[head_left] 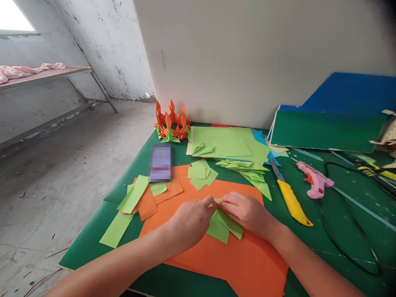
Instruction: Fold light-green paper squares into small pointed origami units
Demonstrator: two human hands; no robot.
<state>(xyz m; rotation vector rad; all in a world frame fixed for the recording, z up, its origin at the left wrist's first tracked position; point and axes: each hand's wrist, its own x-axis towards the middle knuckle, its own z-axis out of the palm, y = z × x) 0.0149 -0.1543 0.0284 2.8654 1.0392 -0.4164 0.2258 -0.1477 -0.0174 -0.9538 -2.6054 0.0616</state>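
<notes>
My left hand (pixel 193 222) and my right hand (pixel 244 212) meet over large orange paper sheets (pixel 247 264). Both are closed, fingertips together on a small piece of green paper (pixel 218 200) that is mostly hidden by the fingers. Beneath them lie green paper rectangles (pixel 219 231) on the orange. Just beyond the hands are green paper squares (pixel 201 172). To the left, green strips (pixel 116 230) overlap orange paper pieces (pixel 147 205). A stack of folded green paper pieces (pixel 255 175) lies behind my right hand.
An orange and green folded-paper crown (pixel 171 123) stands at the far edge, near a blurred phone-like object (pixel 161 163). Green sheets (pixel 229 140) lie behind. On the right are a yellow-handled cutter (pixel 293 202), a pink glue gun (pixel 315 179) with its black cord (pixel 323 231), and green-blue boards (pixel 328 128).
</notes>
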